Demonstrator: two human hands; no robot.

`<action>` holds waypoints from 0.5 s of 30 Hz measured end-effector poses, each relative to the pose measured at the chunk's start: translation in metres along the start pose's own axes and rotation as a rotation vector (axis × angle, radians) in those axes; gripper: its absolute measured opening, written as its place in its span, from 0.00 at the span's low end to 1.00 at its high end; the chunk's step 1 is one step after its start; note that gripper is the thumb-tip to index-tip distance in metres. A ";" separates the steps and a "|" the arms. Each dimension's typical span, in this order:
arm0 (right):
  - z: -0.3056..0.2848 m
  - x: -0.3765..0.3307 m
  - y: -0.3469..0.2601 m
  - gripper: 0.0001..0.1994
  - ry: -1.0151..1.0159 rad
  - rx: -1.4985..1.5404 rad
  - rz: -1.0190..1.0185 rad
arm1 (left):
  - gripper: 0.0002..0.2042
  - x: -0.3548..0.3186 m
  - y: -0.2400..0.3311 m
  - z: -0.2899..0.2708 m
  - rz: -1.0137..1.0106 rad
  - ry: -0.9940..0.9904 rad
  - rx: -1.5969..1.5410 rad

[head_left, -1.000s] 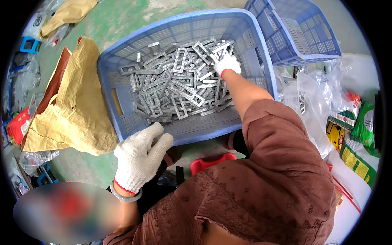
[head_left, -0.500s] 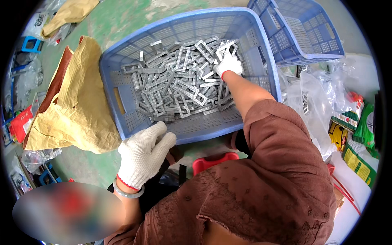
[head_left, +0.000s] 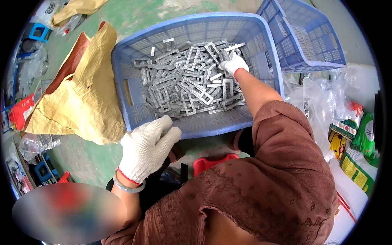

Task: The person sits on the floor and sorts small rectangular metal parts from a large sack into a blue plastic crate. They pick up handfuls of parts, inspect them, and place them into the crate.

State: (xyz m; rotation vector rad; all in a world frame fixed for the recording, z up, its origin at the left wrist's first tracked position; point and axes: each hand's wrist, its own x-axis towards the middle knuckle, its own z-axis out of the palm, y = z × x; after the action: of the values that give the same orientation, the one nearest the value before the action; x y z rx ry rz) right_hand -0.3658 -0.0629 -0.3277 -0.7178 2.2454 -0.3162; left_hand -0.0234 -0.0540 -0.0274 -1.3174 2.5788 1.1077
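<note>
Shifted slightly against the earlier frames: right hand (head_left: 232,63) a little farther along the far right of the heap, left hand (head_left: 146,148) at the same near rim, heap otherwise lying as before. Right hand, in a white knit glove, reaching across into the blue perforated plastic basket (head_left: 196,126); fingers curled down onto the grey metal frames (head_left: 185,83), touching those at the far right of the pile; firm grasp or mere contact cannot be told. Frames: flat, rectangular, open-centred stampings, heaped loosely over the basket floor from left of centre to the right wall. Long axes mixed, with no common heading; the pieces just beside the right fingertips running roughly diagonal, from near left to far right. Left hand, likewise gloved, with a pale bangle (head_left: 128,186) at the wrist, lying against the outside of the basket's near wall, fingers loosely bent and together, enclosing nothing visible. Crumpled brown paper sack (head_left: 77,98) touching the basket's left side; second blue basket (head_left: 304,38) at the far right corner; clear plastic bags (head_left: 322,98) to the right on the green floor (head_left: 81,155).
</note>
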 end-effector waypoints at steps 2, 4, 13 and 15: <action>0.016 0.013 0.015 0.30 -0.009 0.240 -0.020 | 0.09 0.000 0.003 -0.003 0.011 -0.006 0.009; 0.011 -0.004 0.002 0.27 -0.103 0.526 -0.016 | 0.10 -0.005 0.005 -0.004 -0.003 0.008 -0.003; -0.021 -0.097 -0.021 0.08 -0.773 1.200 -0.206 | 0.17 -0.010 0.008 -0.019 -0.086 -0.008 0.056; -0.033 -0.130 -0.037 0.10 -0.751 1.144 -0.309 | 0.19 -0.011 0.004 -0.019 -0.118 0.046 0.032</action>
State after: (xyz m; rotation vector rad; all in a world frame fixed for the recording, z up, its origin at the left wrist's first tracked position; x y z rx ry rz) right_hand -0.3013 -0.0169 -0.2134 -0.4100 0.9644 -1.1319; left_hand -0.0141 -0.0569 -0.0072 -1.4822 2.5014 1.0244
